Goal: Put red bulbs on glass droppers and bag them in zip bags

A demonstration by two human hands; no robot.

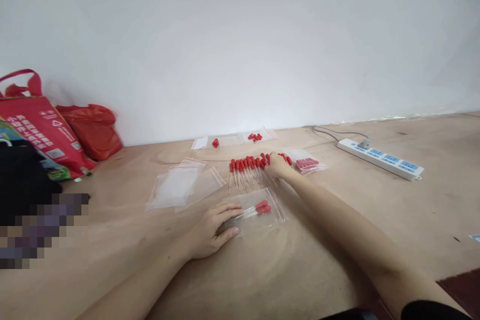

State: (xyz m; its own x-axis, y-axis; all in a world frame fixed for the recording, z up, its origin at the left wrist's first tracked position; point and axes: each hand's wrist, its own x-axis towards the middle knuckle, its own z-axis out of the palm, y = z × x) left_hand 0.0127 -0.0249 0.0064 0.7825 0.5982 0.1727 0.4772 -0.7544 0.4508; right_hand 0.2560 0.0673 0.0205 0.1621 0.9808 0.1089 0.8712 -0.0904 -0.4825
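My left hand [213, 227] lies on the left end of a clear zip bag [275, 215], its fingers apart. Inside that bag are droppers with red bulbs [263, 207]. Beyond it, a row of red-bulbed droppers [245, 164] lies with thin clear stems pointing toward me. My right hand [278, 166] reaches into the right part of this row; its fingertips are bent down and hidden, so what they touch cannot be made out. Just right of it sits a filled bag with red bulbs [307, 164]. Flat clear bags [174, 187] lie to the left of the row.
Near the wall are more bags with red bulbs [255, 137]. A white power strip [380, 159] with a plugged-in grey cable lies at the right. Red bags [92, 130] and a black item [28, 185] stand at the left.
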